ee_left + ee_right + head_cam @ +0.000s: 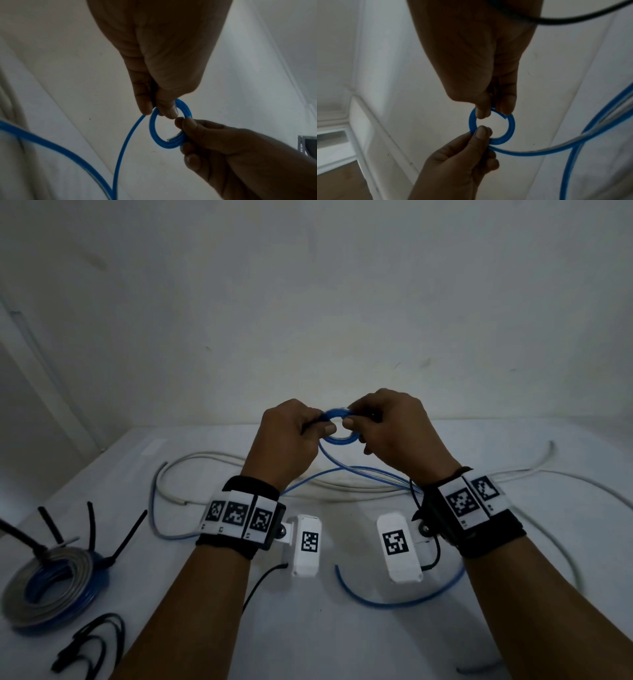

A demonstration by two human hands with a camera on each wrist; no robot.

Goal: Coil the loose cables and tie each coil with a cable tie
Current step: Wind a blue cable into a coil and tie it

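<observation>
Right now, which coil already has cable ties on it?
The large blue-and-grey coil lying at the table's left edge, black ties sticking up from it. The small blue coil, pinched between left hand and right hand, shows none.

Glossy plastic blue cable (155,136), matt white tabletop (342,628)

black wrist straps (239,487), coded white tags (236,513)

Dim, flat light all round, with a grey-blue cast over the white bench (342,628). Shadows are soft. Both wrist views are grainy and smeared, the hands dark against the pale wall (308,302). Straight lines bow near the edges.
</observation>
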